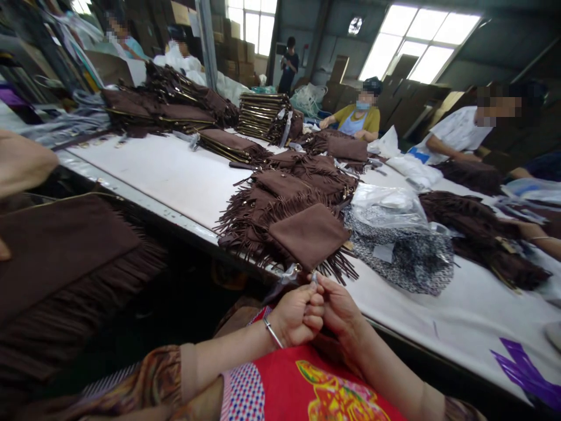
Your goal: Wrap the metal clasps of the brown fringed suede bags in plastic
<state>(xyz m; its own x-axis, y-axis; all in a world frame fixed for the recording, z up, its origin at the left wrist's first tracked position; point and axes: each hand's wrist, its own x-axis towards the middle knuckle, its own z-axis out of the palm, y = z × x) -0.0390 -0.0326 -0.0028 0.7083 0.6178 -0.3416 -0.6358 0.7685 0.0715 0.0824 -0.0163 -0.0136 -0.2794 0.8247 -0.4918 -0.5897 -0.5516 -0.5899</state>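
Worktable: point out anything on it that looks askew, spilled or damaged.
The shiny purple strips on the worktable, lower right, look stray: bright and lying apart from the heaped brown bags. No spill or clear damage shows.

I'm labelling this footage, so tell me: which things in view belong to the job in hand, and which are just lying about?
Apparently in the job:
left hand and right hand, together at a small shiny piece
brown pouch just beyond them

Apparently lying about:
purple strips
speckled black-and-white bundle
cardboard boxes
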